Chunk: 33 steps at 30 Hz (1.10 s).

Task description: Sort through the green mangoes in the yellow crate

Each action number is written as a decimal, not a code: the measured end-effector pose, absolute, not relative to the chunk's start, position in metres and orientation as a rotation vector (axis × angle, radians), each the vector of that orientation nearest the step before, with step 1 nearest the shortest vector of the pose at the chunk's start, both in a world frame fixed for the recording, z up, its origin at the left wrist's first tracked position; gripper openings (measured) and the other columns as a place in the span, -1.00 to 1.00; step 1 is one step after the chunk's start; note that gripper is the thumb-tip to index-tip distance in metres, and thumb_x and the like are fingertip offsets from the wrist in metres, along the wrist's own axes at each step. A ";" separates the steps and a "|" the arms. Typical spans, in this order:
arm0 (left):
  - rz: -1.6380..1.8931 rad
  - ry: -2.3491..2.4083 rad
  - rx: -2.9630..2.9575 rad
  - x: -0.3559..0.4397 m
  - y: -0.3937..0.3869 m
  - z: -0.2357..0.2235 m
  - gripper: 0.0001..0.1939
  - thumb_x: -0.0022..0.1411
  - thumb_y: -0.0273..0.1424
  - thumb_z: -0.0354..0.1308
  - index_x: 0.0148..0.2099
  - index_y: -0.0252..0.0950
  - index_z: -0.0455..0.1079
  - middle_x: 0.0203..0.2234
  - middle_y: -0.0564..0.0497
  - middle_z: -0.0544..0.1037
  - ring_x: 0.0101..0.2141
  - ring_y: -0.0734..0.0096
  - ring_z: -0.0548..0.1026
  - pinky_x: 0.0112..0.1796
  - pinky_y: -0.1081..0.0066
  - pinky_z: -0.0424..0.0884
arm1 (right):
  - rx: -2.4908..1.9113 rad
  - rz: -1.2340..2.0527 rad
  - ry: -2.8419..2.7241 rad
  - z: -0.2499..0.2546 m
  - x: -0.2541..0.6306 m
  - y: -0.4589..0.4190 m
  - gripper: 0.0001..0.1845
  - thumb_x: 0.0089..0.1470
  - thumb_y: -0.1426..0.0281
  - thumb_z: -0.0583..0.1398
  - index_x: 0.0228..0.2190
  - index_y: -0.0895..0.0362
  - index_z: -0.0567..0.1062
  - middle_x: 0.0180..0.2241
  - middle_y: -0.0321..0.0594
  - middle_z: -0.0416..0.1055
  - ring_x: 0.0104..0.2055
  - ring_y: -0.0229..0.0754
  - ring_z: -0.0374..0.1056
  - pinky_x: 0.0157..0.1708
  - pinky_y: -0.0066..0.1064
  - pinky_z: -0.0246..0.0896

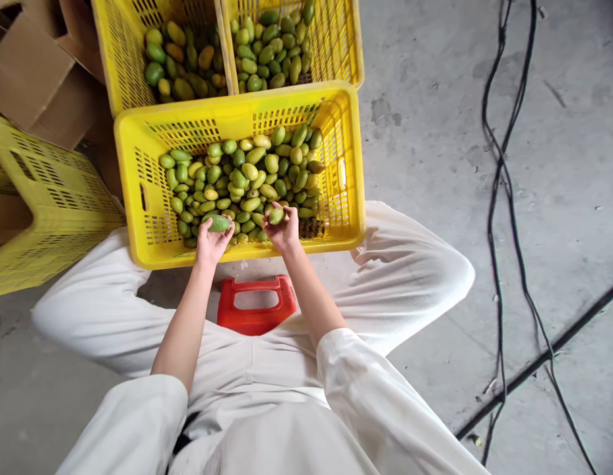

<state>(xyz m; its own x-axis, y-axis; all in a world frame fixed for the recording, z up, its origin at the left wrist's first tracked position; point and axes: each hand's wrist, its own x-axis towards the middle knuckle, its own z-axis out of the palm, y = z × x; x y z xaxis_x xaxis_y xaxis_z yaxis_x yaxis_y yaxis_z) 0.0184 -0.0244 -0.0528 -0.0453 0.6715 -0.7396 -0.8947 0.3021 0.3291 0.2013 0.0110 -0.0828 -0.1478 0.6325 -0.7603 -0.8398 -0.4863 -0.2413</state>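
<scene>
A yellow plastic crate (237, 256) stands right in front of me, holding a heap of small green and yellowish mangoes (251, 173). Over its near edge, my left hand (214, 243) is closed round a long green mango (219, 223). To its right, my right hand (284, 231) grips a smaller, rounder green mango (276, 216) between thumb and fingers. Both mangoes are held just above the heap, and the hands are slightly apart. Some of the fruit behind my hands is hidden.
Beyond are two more yellow crates, one with mixed green and orange mangoes (182, 59), another with green ones (271, 49). An empty-looking yellow crate (53, 178) and cardboard boxes (32, 69) lie left. A red stool (257, 320) is under me. Black cables (501, 158) cross the floor right.
</scene>
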 end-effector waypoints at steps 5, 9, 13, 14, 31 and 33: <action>1.218 0.962 -0.232 0.018 -0.027 -0.050 -0.68 0.46 -0.23 -0.02 -0.12 -0.32 0.48 -0.25 -0.08 0.56 -0.33 0.49 0.52 -0.31 0.51 0.48 | -1.056 1.818 0.241 -0.092 0.197 0.011 -0.65 0.16 0.11 0.23 -0.48 0.06 0.29 -0.55 -0.35 0.39 -0.56 -0.35 0.24 -0.64 -0.58 0.14; 1.133 0.962 -0.185 0.018 -0.027 -0.046 -0.63 0.45 -0.21 -0.01 0.10 -0.28 0.46 -0.22 -0.10 0.56 -0.28 0.44 0.54 -0.29 0.48 0.50 | -1.083 1.843 0.222 -0.097 0.195 0.012 -0.73 0.12 0.16 0.29 -0.35 0.08 0.41 -0.42 -0.32 0.48 -0.47 -0.32 0.36 -0.57 -0.56 0.24; 1.056 0.933 -0.192 0.018 -0.026 -0.044 -0.54 0.45 -0.14 -0.05 0.09 -0.38 0.46 -0.38 -0.07 0.52 -0.51 0.57 0.39 -0.53 0.59 0.35 | -1.065 1.859 0.209 -0.098 0.195 0.010 -0.80 0.13 0.23 0.26 -0.27 0.08 0.47 -0.41 -0.34 0.49 -0.44 -0.31 0.39 -0.58 -0.55 0.24; 1.061 0.944 -0.200 0.019 -0.026 -0.044 -0.53 0.46 -0.13 -0.06 0.05 -0.38 0.47 -0.40 -0.07 0.51 -0.55 0.58 0.35 -0.57 0.60 0.30 | -1.066 1.850 0.181 -0.097 0.195 0.010 -0.81 0.12 0.23 0.27 -0.28 0.07 0.46 -0.40 -0.35 0.50 -0.48 -0.33 0.36 -0.62 -0.57 0.19; 1.191 1.054 -0.218 0.020 -0.029 -0.055 -0.76 0.35 -0.22 0.18 -0.25 -0.30 0.49 -0.34 -0.07 0.57 -0.33 0.42 0.52 -0.43 0.52 0.36 | -1.051 1.759 0.271 -0.086 0.200 0.011 -0.61 0.11 0.04 0.28 -0.48 0.05 0.34 -0.62 -0.43 0.30 -0.62 -0.38 0.19 -0.69 -0.60 0.15; 1.205 1.009 -0.242 0.020 -0.028 -0.053 -0.71 0.35 -0.17 0.16 -0.23 -0.31 0.48 -0.35 -0.07 0.56 -0.25 0.36 0.55 -0.35 0.48 0.45 | -1.050 1.744 0.309 -0.088 0.198 0.012 -0.71 0.10 0.16 0.32 -0.42 0.07 0.39 -0.52 -0.36 0.44 -0.52 -0.37 0.36 -0.56 -0.59 0.32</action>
<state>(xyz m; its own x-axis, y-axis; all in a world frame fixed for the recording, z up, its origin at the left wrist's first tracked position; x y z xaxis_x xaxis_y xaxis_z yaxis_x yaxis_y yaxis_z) 0.0195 -0.0275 -0.0533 0.0039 0.6595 -0.7517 -0.8560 0.3908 0.3385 0.1977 0.0118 -0.0882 -0.0871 0.6359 -0.7668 -0.8606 -0.4358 -0.2636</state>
